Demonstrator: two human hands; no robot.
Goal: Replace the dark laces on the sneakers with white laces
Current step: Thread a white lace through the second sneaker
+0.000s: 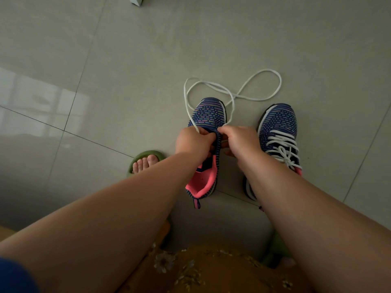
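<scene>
No brand mark or writing can be read on either shoe. The left sneaker (pixel 208 115) stands on the grey tiled floor (pixel 127 60), toe pointing away; its upper is a navy knit crossed by short dashes of pink, blue and green, with a coral-pink lining and a small navy and pink pull tab at the heel. The left hand (pixel 191 142) has its fingers curled round the near side of the shoe's throat and pinches one run of the white lace (pixel 211 84). The right hand (pixel 241 140) pinches the other run at the opposite edge of the throat, fingers curled. From the two hands the flat woven lace rises over the toe and lies beyond it on the floor in a loose figure-eight loop.

Just to the right stands the right sneaker (pixel 279 127), same knit pattern, already threaded with white lacing (pixel 282 146) in crossed rows and tied in a bow near the tongue; the right forearm covers part of its heel.

A foot in a green rubbery slide sandal (pixel 146 160) rests on the floor to the left of the hands. At the bottom edge is mustard-yellow fabric (pixel 201 269) printed with small pale flowers.
</scene>
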